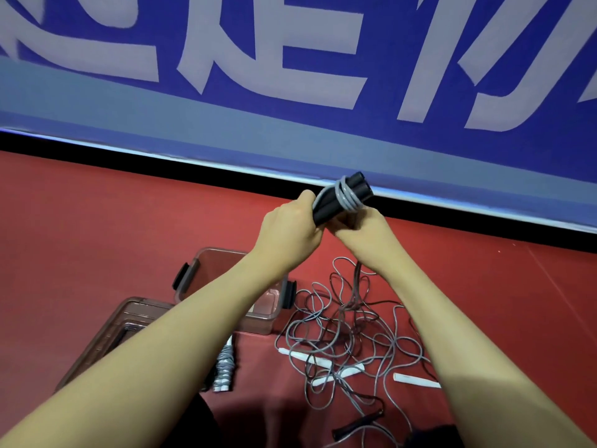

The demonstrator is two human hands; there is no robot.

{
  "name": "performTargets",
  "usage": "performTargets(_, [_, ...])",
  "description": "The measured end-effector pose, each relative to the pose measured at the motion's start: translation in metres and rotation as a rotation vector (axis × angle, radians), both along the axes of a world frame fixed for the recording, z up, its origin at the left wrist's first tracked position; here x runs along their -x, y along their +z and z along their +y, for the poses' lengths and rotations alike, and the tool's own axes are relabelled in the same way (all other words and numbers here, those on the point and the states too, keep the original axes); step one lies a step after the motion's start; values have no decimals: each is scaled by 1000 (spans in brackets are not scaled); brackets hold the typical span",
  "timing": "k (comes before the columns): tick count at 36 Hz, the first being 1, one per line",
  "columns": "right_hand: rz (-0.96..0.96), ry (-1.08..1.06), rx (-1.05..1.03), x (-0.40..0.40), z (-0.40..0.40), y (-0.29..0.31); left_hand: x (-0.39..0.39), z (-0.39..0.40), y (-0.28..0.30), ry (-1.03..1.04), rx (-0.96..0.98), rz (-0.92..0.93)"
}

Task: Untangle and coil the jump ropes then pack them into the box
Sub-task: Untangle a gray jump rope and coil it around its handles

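- Head view shows both of your arms stretched forward over a red floor (97, 227), hands raised together in front of a blue banner (290, 92) with pale lettering.
- Your left hand (290, 226) has its fingers curled round the lower part of a pair of black handles (342, 197), which are held side by side and tilt up to the right.
- Grey cord (347, 197) is wound in several turns around those handles near their upper ends.
- Your right hand (365, 226) sits just beside the left, under the wound turns; its fingers are curled in towards the bundle (what exactly they pinch is hidden from here).
- From below the right hand a strand drops to a tangled pile of rope (349, 337) on the floor, with white handles (319, 360) lying in and beside the loops and a black handle (358, 421) near the bottom edge.
- A clear box (226, 286) with black side latches stands open on the floor under your left forearm, its lid (109, 334) lying just to its left.
- A wound rope bundle (224, 367) lies in front of the box, outside it.
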State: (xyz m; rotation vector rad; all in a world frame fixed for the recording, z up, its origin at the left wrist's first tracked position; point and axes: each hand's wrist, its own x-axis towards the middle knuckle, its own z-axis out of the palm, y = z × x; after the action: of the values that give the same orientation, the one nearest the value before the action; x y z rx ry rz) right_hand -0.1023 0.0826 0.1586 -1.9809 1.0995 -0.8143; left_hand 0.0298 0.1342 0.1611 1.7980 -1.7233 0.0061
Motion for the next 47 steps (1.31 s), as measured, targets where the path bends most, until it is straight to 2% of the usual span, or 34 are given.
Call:
performTargets(7, [95, 106, -50, 1, 6, 5, 2, -11, -4, 162, -105, 66])
performTargets(12, [234, 136, 60, 3, 9, 8, -7, -16, -15, 241, -207, -87])
performTargets(15, [419, 171, 243, 8, 9, 12, -10, -15, -18, 245, -270, -195])
performTargets(16, [524, 161, 373, 9, 10, 13, -11, -14, -19, 239, -290, -232])
performTargets(18, [638, 55, 786, 11, 8, 14, -12, -13, -20, 213, -321, -294])
performTargets(19, [614, -8, 909, 11, 10, 14, -11, -12, -20, 192, -337, -312])
performTargets(21, [491, -69, 998, 10, 12, 13, -10, -12, -18, 167, -352, -330])
performTargets(23, [355, -102, 856, 7, 13, 11, -11, -11, -16, 136, -361, -356])
performTargets(26, [103, -169, 369, 3, 10, 11, -12, -9, -15, 30, -406, -409])
performTargets(28, [23, -208, 241, 0, 7, 11, -14, -8, -13, -47, -423, -462])
performTargets(32, [44, -258, 135, 2, -2, 10, -16, -3, -10, -155, -383, -630])
performTargets(36, [184, -250, 73, 9, -12, 8, -16, 1, -11, -263, -269, -792])
performTargets(39, [255, -227, 64, 12, -13, 8, -23, 4, -9, -382, 66, -742])
performTargets(42, [293, -179, 82, 10, -9, 6, -30, 4, -9, -494, 307, -563])
performTargets(45, [317, -146, 97, 7, -6, 6, -28, 7, -1, -494, 383, -499])
performTargets(47, [237, -105, 65, 6, -3, 6, -24, 7, 0, -412, 355, -423])
